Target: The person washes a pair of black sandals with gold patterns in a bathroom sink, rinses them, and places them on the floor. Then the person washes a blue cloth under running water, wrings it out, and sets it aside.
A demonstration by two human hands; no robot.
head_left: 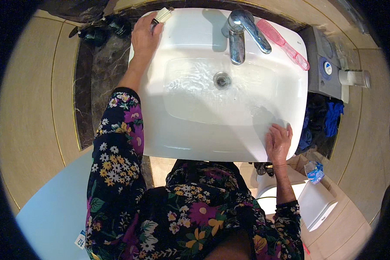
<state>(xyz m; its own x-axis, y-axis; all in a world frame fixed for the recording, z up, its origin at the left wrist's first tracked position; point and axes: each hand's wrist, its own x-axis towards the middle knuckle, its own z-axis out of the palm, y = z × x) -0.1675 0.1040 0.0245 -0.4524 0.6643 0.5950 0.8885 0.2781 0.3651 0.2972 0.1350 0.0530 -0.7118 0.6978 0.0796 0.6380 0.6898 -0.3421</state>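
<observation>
"Cream-coloured object (164, 15): where is it?"
"At the back-left corner of the sink (182, 151), in the left hand (144, 38), fingers closed round its dark end."
"The right hand (278, 142)?"
"Loosely curled at the front-right rim."
"And inside?"
"Rippling water (188, 78) near the drain (222, 80). Open room spans between the hands; the faucet (237, 45) stands along the back edge."

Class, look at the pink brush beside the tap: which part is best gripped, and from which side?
Probably the slim handle, with the right hand coming from the near right. The pink brush lies slantwise on the sink: its wider head sits close beside the tap lever, while the handle runs toward the near right, away from it.
</observation>
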